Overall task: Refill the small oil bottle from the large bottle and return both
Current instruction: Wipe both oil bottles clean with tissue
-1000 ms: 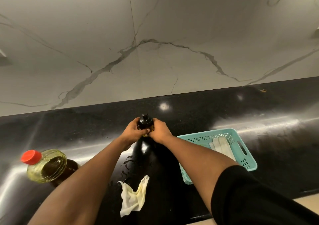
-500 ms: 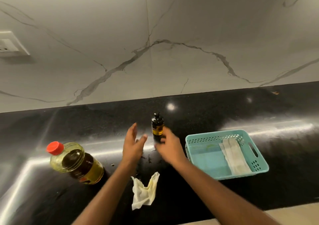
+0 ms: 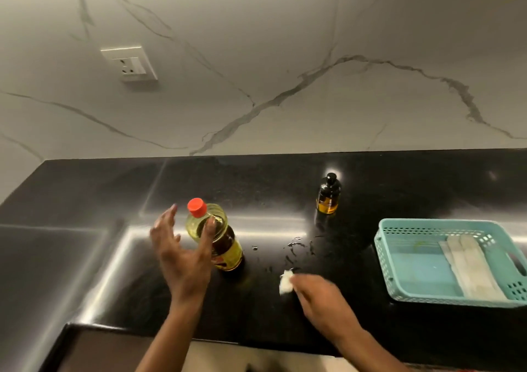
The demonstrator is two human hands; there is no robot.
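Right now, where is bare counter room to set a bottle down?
Bare: the back strip between large bottle and small bottle, and behind the basket. Crowded: front middle, where spilled drops, the tissue and the right hand sit.

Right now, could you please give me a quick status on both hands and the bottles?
Left hand open at large bottle, cap on. Right hand grips crumpled tissue. Small bottle capped, upright, standing free. Spilled drops on counter between.
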